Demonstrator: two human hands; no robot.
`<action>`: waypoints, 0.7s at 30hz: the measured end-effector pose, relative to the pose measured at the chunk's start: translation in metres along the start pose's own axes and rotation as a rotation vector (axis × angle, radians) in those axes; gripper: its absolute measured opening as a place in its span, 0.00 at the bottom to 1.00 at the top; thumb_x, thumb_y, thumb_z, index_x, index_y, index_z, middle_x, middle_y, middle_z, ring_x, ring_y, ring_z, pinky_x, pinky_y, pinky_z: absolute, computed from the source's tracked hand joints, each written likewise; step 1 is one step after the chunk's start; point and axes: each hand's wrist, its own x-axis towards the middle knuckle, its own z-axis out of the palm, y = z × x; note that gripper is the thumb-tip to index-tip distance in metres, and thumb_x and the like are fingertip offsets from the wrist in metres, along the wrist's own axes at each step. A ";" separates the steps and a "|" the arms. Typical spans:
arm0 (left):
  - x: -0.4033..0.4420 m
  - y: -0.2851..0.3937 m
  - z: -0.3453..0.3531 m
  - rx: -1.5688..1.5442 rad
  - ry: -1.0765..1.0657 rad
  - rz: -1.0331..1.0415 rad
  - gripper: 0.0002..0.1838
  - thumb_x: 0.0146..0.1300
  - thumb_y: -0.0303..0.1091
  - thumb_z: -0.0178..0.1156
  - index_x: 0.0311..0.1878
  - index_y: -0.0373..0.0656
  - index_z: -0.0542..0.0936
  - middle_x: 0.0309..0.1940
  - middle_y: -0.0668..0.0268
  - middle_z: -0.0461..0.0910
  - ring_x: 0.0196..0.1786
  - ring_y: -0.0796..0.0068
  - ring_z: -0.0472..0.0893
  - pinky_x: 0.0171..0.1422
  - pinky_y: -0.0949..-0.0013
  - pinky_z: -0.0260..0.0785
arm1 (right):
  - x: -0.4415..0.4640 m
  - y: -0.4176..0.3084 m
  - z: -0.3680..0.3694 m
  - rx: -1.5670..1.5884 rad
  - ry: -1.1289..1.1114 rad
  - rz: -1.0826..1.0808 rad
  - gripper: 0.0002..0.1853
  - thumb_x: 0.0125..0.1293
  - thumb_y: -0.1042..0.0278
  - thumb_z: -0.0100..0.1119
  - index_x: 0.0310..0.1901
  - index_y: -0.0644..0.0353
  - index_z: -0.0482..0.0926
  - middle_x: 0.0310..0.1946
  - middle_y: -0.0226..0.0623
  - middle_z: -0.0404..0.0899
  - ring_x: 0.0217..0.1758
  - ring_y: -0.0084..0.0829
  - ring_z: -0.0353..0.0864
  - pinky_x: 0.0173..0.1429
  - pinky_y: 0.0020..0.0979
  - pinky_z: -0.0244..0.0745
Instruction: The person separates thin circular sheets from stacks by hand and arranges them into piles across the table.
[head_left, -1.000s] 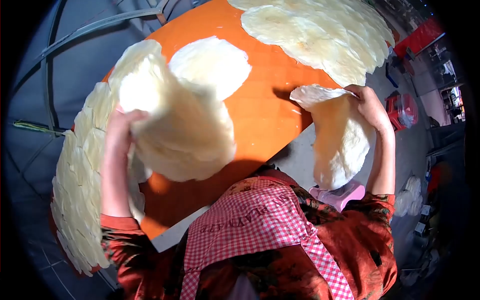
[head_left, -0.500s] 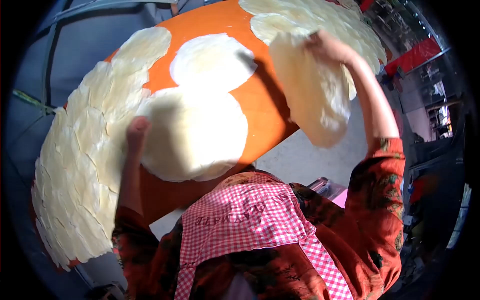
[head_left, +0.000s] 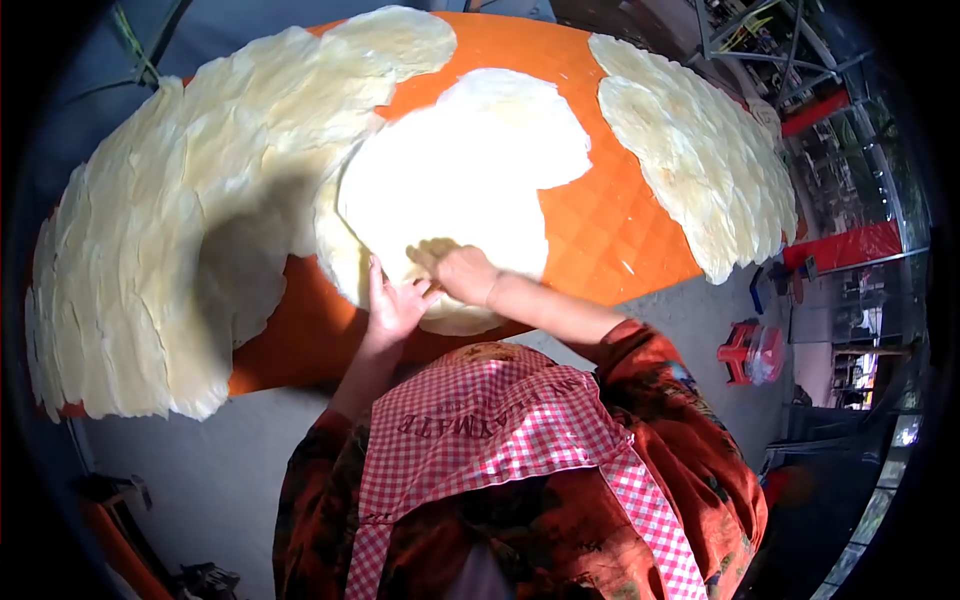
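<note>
Thin round pale sheets, like flat pastry sheets, overlap on an orange table. In front of me lies a brightly lit pastry sheet (head_left: 440, 190) over another pastry sheet (head_left: 335, 250), whose edge shows at the left. My left hand (head_left: 398, 303) rests at the near edge, thumb and fingers apart. Beside it, my right hand (head_left: 465, 275) is closed at the top sheet's near edge, with fingers curled in and fingertips partly hidden. Strong glare blurs the outlines of the sheets in the middle.
Overlapping sheets (head_left: 190, 220) cover the table's left side, and more sheets (head_left: 690, 150) lie at the right. Bare orange tabletop (head_left: 610, 230) shows between. On the floor to the right stands a red stool (head_left: 738, 352) with a clear container against it.
My right hand has come down from the upper right, and the sheet it held now lies on the one in front. My left hand has moved right, beside it. The view has shifted.
</note>
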 end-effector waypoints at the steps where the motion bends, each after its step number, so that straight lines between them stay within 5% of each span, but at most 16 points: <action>1: 0.007 -0.001 -0.018 0.089 -0.102 -0.034 0.46 0.62 0.71 0.42 0.74 0.49 0.49 0.72 0.52 0.54 0.73 0.50 0.56 0.73 0.39 0.47 | -0.015 -0.001 0.021 0.028 -0.007 0.008 0.29 0.56 0.67 0.62 0.61 0.59 0.69 0.55 0.48 0.73 0.55 0.45 0.76 0.53 0.39 0.77; 2: -0.002 -0.005 -0.008 0.163 -0.119 -0.010 0.45 0.64 0.70 0.40 0.74 0.47 0.50 0.72 0.50 0.53 0.72 0.49 0.57 0.72 0.40 0.51 | -0.023 -0.002 0.024 0.055 -0.016 0.013 0.36 0.54 0.65 0.65 0.66 0.57 0.66 0.60 0.50 0.69 0.60 0.46 0.73 0.58 0.40 0.75; 3: -0.006 -0.008 -0.009 0.136 -0.109 0.016 0.41 0.66 0.65 0.41 0.73 0.44 0.52 0.70 0.50 0.56 0.71 0.50 0.59 0.71 0.42 0.53 | -0.030 0.000 0.026 0.129 -0.120 0.056 0.37 0.55 0.62 0.65 0.66 0.61 0.63 0.61 0.53 0.67 0.65 0.50 0.67 0.71 0.41 0.62; 11: -0.011 -0.004 -0.034 0.246 -0.034 -0.054 0.28 0.56 0.31 0.50 0.59 0.26 0.68 0.59 0.51 0.72 0.62 0.58 0.71 0.70 0.58 0.60 | -0.051 0.021 0.022 0.509 -0.077 0.211 0.33 0.59 0.53 0.64 0.62 0.61 0.68 0.62 0.48 0.67 0.65 0.47 0.65 0.70 0.40 0.61; 17: -0.003 -0.003 -0.063 0.296 -0.062 -0.027 0.26 0.55 0.25 0.49 0.59 0.25 0.68 0.58 0.52 0.73 0.62 0.58 0.72 0.69 0.57 0.61 | -0.044 0.004 0.031 0.336 0.105 0.037 0.32 0.58 0.56 0.64 0.62 0.62 0.68 0.62 0.48 0.67 0.65 0.47 0.66 0.69 0.41 0.61; 20: -0.002 -0.008 -0.064 0.326 -0.007 0.034 0.23 0.57 0.22 0.50 0.57 0.26 0.69 0.55 0.53 0.75 0.59 0.59 0.73 0.66 0.58 0.63 | -0.038 0.006 0.042 0.443 0.090 0.132 0.33 0.58 0.57 0.64 0.63 0.62 0.67 0.62 0.48 0.67 0.65 0.47 0.65 0.70 0.42 0.60; 21: -0.004 -0.009 -0.054 0.342 -0.001 0.055 0.21 0.58 0.21 0.51 0.56 0.27 0.70 0.53 0.54 0.76 0.58 0.61 0.74 0.65 0.59 0.65 | -0.035 0.003 0.039 0.434 0.162 0.139 0.26 0.60 0.64 0.61 0.59 0.62 0.72 0.58 0.47 0.71 0.62 0.47 0.69 0.67 0.40 0.64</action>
